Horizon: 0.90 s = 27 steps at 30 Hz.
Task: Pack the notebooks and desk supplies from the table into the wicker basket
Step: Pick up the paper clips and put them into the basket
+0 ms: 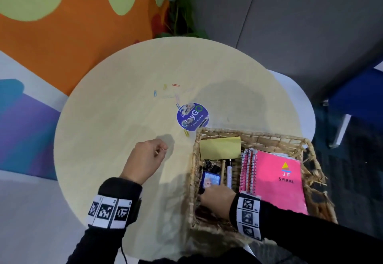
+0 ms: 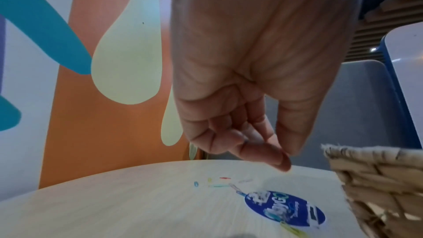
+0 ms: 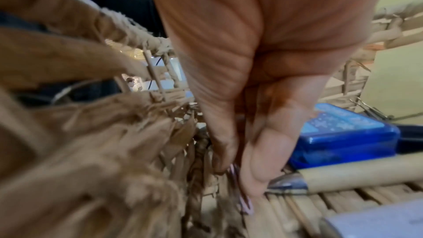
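Several coloured paper clips [image 1: 165,86] [image 2: 223,178] lie loose near the middle of the round table [image 1: 107,118]. My left hand [image 1: 162,149] [image 2: 283,155] hovers over the table left of the wicker basket [image 1: 248,134] [image 2: 366,153], fingers curled, pinching a small paper clip. My right hand [image 1: 215,200] [image 3: 235,173] reaches down into the basket's near left corner and pinches a pink paper clip [image 3: 245,204] against the woven floor. The basket holds pink spiral notebooks [image 1: 277,178], a yellow sticky pad [image 1: 219,147], binder clips [image 1: 211,166], pens [image 3: 354,173] and a blue box [image 1: 210,179] [image 3: 343,133].
A round blue sticker [image 1: 192,117] [image 2: 285,207] is on the tabletop just beyond the basket, with a yellow clip [image 1: 186,133] beside it. A plant [image 1: 178,4] and a painted wall stand behind the table. A blue chair [image 1: 356,102] is at the right.
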Each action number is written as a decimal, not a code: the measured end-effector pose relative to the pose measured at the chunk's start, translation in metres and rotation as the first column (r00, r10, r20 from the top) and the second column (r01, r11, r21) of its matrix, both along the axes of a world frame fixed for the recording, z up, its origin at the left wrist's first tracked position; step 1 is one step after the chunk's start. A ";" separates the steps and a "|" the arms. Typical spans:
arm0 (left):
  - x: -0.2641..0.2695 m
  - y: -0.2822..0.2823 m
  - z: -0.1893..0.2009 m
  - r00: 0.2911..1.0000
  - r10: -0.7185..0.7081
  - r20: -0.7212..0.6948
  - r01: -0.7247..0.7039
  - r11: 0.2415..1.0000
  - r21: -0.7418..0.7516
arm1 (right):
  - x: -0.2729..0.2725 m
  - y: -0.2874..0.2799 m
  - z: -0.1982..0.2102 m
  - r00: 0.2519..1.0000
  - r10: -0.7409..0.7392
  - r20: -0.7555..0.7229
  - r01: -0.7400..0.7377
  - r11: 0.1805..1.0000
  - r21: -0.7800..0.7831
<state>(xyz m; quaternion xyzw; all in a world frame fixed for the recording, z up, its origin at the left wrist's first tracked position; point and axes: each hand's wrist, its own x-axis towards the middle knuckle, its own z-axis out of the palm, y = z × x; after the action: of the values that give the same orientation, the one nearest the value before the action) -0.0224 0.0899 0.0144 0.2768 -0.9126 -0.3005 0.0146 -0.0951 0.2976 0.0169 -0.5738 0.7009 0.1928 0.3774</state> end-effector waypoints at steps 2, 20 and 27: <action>-0.012 -0.002 -0.004 1.000 -0.002 -0.014 0.002 1.000 -0.003 | -0.002 -0.002 0.000 1.000 -0.005 0.002 0.005 1.000 0.011; -0.139 -0.039 -0.059 0.757 -0.537 0.372 0.629 0.753 -0.195 | -0.118 -0.007 0.076 0.874 -0.459 0.156 0.484 0.797 -0.361; -0.140 -0.045 -0.068 0.710 -0.590 0.384 0.690 0.693 -0.211 | -0.199 -0.079 0.079 0.909 -0.412 0.063 0.396 0.805 -0.442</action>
<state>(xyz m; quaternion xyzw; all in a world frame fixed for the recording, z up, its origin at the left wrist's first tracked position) -0.1623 0.0444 -0.0539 -0.0291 -0.9804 -0.0810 -0.1772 -0.2938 0.2189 0.0961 -0.4787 0.8387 -0.0472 0.2555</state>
